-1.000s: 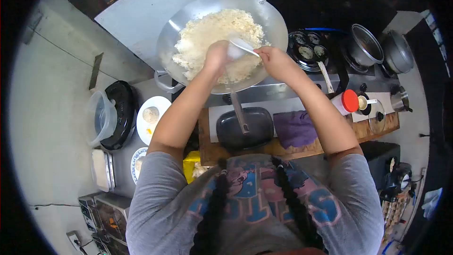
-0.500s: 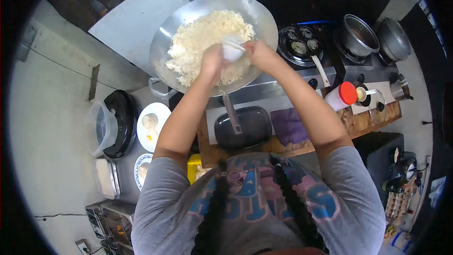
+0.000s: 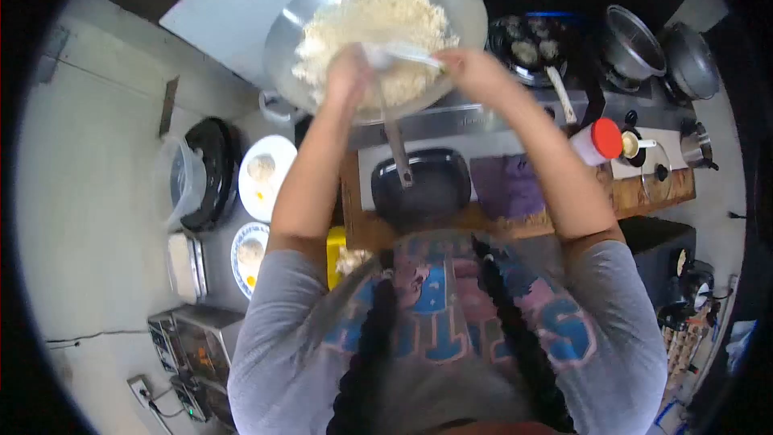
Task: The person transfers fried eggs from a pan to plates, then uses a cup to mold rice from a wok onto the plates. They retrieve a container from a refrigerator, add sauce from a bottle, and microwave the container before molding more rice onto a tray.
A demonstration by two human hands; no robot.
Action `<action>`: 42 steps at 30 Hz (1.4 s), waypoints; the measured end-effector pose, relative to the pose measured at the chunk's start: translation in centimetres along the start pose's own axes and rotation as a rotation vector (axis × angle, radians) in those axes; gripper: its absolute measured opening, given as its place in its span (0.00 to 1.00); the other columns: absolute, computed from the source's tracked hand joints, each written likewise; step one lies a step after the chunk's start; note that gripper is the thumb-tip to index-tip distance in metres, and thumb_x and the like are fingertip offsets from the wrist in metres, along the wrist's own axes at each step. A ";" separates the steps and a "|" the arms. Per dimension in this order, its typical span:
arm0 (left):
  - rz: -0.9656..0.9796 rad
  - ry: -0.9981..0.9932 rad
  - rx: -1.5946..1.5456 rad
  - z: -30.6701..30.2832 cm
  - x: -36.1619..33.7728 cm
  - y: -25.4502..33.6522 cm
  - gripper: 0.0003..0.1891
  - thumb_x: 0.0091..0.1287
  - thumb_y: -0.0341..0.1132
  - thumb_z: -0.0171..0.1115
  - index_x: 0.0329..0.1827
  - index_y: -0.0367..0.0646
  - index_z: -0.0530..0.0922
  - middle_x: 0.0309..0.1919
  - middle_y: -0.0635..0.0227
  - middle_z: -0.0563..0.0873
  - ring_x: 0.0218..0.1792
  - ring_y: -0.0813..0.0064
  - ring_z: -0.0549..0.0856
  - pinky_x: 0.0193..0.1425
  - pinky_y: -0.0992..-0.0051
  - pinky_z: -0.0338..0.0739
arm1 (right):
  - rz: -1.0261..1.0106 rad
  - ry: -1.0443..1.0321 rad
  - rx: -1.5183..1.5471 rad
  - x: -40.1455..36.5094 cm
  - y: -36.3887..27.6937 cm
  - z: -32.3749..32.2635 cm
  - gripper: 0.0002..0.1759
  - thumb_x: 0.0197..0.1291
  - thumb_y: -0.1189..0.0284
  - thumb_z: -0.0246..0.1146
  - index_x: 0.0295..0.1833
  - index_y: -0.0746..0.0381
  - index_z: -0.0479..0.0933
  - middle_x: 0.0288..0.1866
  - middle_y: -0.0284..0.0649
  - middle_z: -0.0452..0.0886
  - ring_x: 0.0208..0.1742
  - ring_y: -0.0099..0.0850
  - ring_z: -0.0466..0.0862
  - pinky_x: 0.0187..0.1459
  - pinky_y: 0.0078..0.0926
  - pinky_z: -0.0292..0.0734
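A wide metal wok (image 3: 282, 64) holds a heap of white rice (image 3: 370, 12). Above the rice, a blurred white piece (image 3: 411, 53), perhaps a small plastic bag, stretches between my hands. My left hand (image 3: 349, 76) is closed at its left end, the fingertips smeared by motion. My right hand (image 3: 471, 71) pinches the other end. A utensil's metal handle (image 3: 398, 153) leans over the near rim below my left hand; its head is hidden. Under the handle's tip lies a dark rectangular pan (image 3: 439, 181).
Right of the wok, a pan with round hollows (image 3: 527, 48) sits on the stove, with a metal pot (image 3: 632, 44) farther right. A red-lidded jar (image 3: 604, 141) stands on the wooden board (image 3: 531, 227). Two plates with food, a white plate (image 3: 278, 173) and a blue-rimmed plate (image 3: 239, 250), are left.
The view has shifted, so the wok appears higher. My hands have moved apart, and the white piece between them looks longer and more stretched out.
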State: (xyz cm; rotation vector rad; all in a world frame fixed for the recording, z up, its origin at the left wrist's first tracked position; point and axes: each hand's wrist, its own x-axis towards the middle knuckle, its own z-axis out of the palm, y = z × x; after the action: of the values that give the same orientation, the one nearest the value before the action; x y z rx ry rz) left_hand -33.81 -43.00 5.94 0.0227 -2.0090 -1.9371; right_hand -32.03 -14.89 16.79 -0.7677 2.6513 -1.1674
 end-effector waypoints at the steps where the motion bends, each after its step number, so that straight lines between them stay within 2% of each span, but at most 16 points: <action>1: 0.095 -0.032 0.019 -1.2 -1.0 -0.1 0.11 0.70 0.31 0.48 0.26 0.44 0.69 0.22 0.72 0.69 0.22 0.75 0.67 0.27 0.73 0.64 | 0.034 0.006 -0.017 -0.5 1.4 -0.8 0.17 0.70 0.69 0.53 0.58 0.60 0.80 0.40 0.46 0.86 0.36 0.36 0.84 0.42 0.31 0.77; 3: -0.195 0.154 -0.647 -2.2 -3.2 5.5 0.13 0.70 0.31 0.48 0.24 0.44 0.67 0.21 0.71 0.68 0.23 0.74 0.67 0.29 0.73 0.64 | -0.063 0.140 0.215 -3.1 4.0 -2.5 0.18 0.71 0.68 0.52 0.62 0.56 0.78 0.29 0.31 0.78 0.26 0.22 0.74 0.30 0.20 0.70; 5: -0.196 0.295 -0.648 -3.7 -6.8 10.4 0.13 0.69 0.33 0.51 0.24 0.45 0.67 0.22 0.71 0.69 0.25 0.75 0.68 0.32 0.74 0.65 | 0.081 0.257 0.383 -6.1 6.0 -4.0 0.18 0.73 0.71 0.49 0.63 0.58 0.77 0.30 0.31 0.80 0.35 0.19 0.78 0.39 0.21 0.75; 7: -0.211 0.358 -0.678 -5.4 -11.7 12.4 0.11 0.67 0.34 0.54 0.25 0.44 0.69 0.23 0.71 0.71 0.26 0.75 0.68 0.35 0.75 0.65 | 0.172 0.239 0.530 -9.1 9.2 -4.1 0.18 0.72 0.71 0.50 0.63 0.58 0.76 0.25 0.25 0.70 0.28 0.17 0.71 0.31 0.17 0.67; 9: -0.159 0.151 -0.825 -10.1 -17.0 9.4 0.08 0.65 0.35 0.56 0.30 0.41 0.72 0.26 0.71 0.73 0.31 0.74 0.72 0.38 0.75 0.69 | 0.387 0.391 0.803 -12.7 12.6 -2.0 0.18 0.72 0.70 0.50 0.63 0.56 0.77 0.24 0.25 0.69 0.24 0.16 0.68 0.26 0.17 0.62; 11: -0.265 0.545 -0.652 -7.2 -21.5 10.8 0.06 0.64 0.33 0.56 0.36 0.40 0.74 0.28 0.70 0.77 0.36 0.71 0.77 0.45 0.73 0.75 | 0.255 0.467 0.409 -16.0 20.1 2.9 0.17 0.73 0.66 0.49 0.61 0.54 0.77 0.21 0.24 0.67 0.20 0.15 0.63 0.22 0.16 0.57; 13: -0.447 0.659 -0.592 -6.1 -25.3 9.3 0.08 0.63 0.32 0.56 0.41 0.38 0.75 0.33 0.69 0.81 0.40 0.70 0.82 0.51 0.70 0.77 | 0.619 0.373 0.676 -18.9 17.8 4.1 0.17 0.74 0.64 0.48 0.59 0.54 0.77 0.21 0.25 0.68 0.18 0.15 0.64 0.19 0.15 0.57; 15: -0.540 0.472 -0.570 -8.1 -29.5 2.2 0.08 0.62 0.35 0.55 0.37 0.39 0.76 0.40 0.59 0.84 0.46 0.65 0.85 0.51 0.68 0.81 | 0.645 0.341 0.823 -21.2 18.5 6.1 0.17 0.75 0.63 0.48 0.58 0.55 0.78 0.21 0.25 0.68 0.17 0.15 0.64 0.19 0.15 0.57; 17: -0.611 -0.022 -0.988 -10.4 -32.3 -8.3 0.11 0.63 0.36 0.55 0.41 0.38 0.78 0.37 0.62 0.84 0.40 0.68 0.85 0.45 0.71 0.81 | 0.675 0.309 0.970 -22.2 19.1 7.3 0.17 0.75 0.63 0.47 0.56 0.56 0.79 0.21 0.24 0.69 0.17 0.15 0.64 0.19 0.14 0.57; 19: -0.763 0.324 -0.391 -2.7 -31.2 -6.3 0.11 0.63 0.36 0.56 0.40 0.38 0.79 0.33 0.67 0.82 0.35 0.74 0.83 0.39 0.75 0.78 | 0.775 0.269 0.975 -22.2 19.6 7.5 0.18 0.74 0.62 0.48 0.59 0.56 0.78 0.21 0.22 0.64 0.17 0.15 0.62 0.19 0.15 0.55; 22: -0.724 0.115 -0.221 3.5 -28.1 -7.6 0.10 0.63 0.39 0.57 0.28 0.42 0.76 0.24 0.70 0.79 0.28 0.75 0.78 0.37 0.72 0.74 | 0.670 0.275 0.802 -21.5 20.9 6.9 0.19 0.74 0.62 0.48 0.60 0.56 0.77 0.20 0.23 0.63 0.16 0.15 0.61 0.18 0.15 0.54; 27: -0.281 -0.276 0.516 9.1 -24.6 -8.7 0.14 0.62 0.35 0.54 0.19 0.38 0.73 0.21 0.62 0.76 0.23 0.68 0.76 0.32 0.65 0.71 | 0.581 0.315 0.848 -21.6 22.4 4.2 0.18 0.75 0.62 0.49 0.56 0.58 0.80 0.20 0.22 0.65 0.17 0.14 0.62 0.19 0.15 0.55; 29: 0.315 -0.420 0.936 11.5 -23.9 -7.8 0.13 0.58 0.34 0.57 0.18 0.36 0.75 0.24 0.54 0.79 0.28 0.57 0.80 0.36 0.58 0.74 | 0.576 0.326 0.882 -22.2 22.8 3.7 0.17 0.74 0.62 0.51 0.53 0.58 0.82 0.20 0.22 0.67 0.18 0.14 0.64 0.20 0.15 0.56; 30: 0.298 -0.524 1.056 12.6 -24.1 -7.4 0.12 0.57 0.35 0.58 0.21 0.35 0.79 0.29 0.51 0.81 0.35 0.49 0.80 0.41 0.55 0.76 | 0.595 0.344 0.867 -22.7 23.2 3.8 0.17 0.74 0.62 0.50 0.53 0.58 0.82 0.20 0.22 0.67 0.18 0.14 0.63 0.20 0.15 0.56; 34: 0.252 -0.836 1.367 16.5 -26.6 -8.1 0.12 0.58 0.36 0.59 0.33 0.36 0.84 0.38 0.58 0.81 0.41 0.59 0.81 0.38 0.64 0.80 | 0.649 0.325 0.824 -24.2 23.3 4.0 0.18 0.75 0.62 0.51 0.52 0.59 0.83 0.19 0.22 0.66 0.18 0.13 0.63 0.20 0.15 0.56; 42: 0.134 -0.726 1.495 19.6 -31.2 -14.7 0.13 0.57 0.34 0.58 0.37 0.33 0.82 0.40 0.56 0.79 0.43 0.59 0.80 0.38 0.66 0.78 | 0.631 0.330 0.744 -25.2 24.5 5.9 0.17 0.74 0.64 0.53 0.54 0.61 0.82 0.23 0.24 0.70 0.22 0.14 0.66 0.24 0.15 0.60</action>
State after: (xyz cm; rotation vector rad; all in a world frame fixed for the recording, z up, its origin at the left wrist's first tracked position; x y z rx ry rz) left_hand -12.93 -17.20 -15.86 -0.4675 -3.2596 0.0621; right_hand -18.15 7.92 -6.75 0.3795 2.0850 -1.9461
